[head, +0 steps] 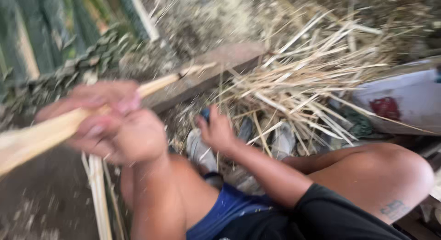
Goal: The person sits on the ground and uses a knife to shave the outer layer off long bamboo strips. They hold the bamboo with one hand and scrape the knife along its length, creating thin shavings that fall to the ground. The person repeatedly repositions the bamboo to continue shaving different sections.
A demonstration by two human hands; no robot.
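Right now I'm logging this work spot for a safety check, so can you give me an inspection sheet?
Surface: bare dirt ground, littered with chips.
Job's things: long pale bamboo strip, gripped by the left hand; picture blurred.
Clutter: pile of split bamboo slivers; wooden plank; white bag.
Grippers: left hand closed on the strip; right hand on a dark object, grip unclear.
Cables: nothing seen.
Surroundings: green fence behind.

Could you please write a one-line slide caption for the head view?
Left hand grips a pale bamboo strip; right hand reaches toward a pile of dry slivers.
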